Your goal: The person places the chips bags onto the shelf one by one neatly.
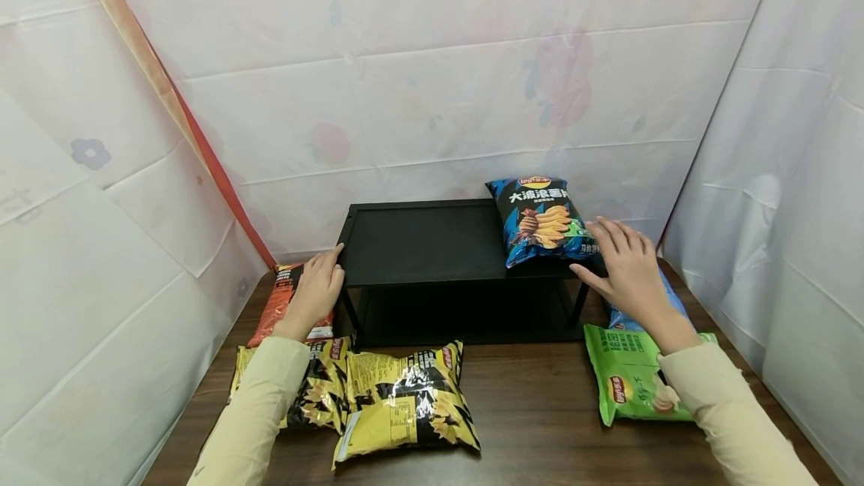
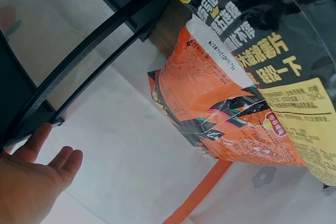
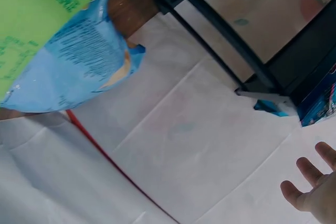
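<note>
A black two-tier shelf (image 1: 418, 242) stands at the back of the wooden table. On the right of its top lies a dark blue bag of potato chips (image 1: 536, 205), printed side up. My left hand (image 1: 314, 292) rests at the shelf's left edge, and the left wrist view shows its fingertips right at the black frame. With fingers spread, my right hand (image 1: 629, 274) is beside the blue bag at the shelf's right end, fingertips close to the bag's lower right corner. In the right wrist view its fingers (image 3: 308, 171) are apart, holding nothing.
Left of the shelf lies an orange-red chip bag (image 1: 273, 310). Two yellow-and-black bags, one left (image 1: 324, 388) and one nearer the middle (image 1: 408, 407), lie in front. On the right are a green bag (image 1: 624, 373) and a light blue bag (image 3: 84, 56). White curtains (image 1: 432, 96) surround the table.
</note>
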A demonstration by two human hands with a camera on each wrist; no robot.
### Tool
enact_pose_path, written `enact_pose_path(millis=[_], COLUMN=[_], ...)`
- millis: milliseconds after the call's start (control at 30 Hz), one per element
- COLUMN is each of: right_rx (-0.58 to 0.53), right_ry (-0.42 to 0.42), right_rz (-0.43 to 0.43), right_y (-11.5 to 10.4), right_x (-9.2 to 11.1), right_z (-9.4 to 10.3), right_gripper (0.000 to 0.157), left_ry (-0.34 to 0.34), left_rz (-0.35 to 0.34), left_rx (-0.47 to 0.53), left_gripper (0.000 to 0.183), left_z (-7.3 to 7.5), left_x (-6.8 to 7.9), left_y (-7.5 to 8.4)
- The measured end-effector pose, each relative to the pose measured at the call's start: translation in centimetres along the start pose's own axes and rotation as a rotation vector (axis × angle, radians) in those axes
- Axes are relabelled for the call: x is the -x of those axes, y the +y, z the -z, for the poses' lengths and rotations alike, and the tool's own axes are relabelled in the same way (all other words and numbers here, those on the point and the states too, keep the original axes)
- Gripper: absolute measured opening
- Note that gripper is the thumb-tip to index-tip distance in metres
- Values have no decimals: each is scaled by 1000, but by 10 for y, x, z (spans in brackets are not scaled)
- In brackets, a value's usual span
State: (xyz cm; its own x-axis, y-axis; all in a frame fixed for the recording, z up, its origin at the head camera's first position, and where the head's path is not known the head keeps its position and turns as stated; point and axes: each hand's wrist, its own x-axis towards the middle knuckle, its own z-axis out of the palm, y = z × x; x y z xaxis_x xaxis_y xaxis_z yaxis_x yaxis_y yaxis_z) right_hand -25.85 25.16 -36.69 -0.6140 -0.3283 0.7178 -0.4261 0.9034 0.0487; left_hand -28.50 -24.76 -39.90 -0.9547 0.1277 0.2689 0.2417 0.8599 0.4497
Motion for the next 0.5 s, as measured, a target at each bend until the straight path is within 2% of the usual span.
enact_pose_path(millis=[500], right_rx=[31], right_ry=[-40], right_rz=[-67], right_y=[25], right_x=[25], right_z=[3], right_gripper=[77], left_ry=[6], left_rz=[-15], left_rx=[0], left_gripper=[51], left_z=[1], left_x=[-1], left_y=[2])
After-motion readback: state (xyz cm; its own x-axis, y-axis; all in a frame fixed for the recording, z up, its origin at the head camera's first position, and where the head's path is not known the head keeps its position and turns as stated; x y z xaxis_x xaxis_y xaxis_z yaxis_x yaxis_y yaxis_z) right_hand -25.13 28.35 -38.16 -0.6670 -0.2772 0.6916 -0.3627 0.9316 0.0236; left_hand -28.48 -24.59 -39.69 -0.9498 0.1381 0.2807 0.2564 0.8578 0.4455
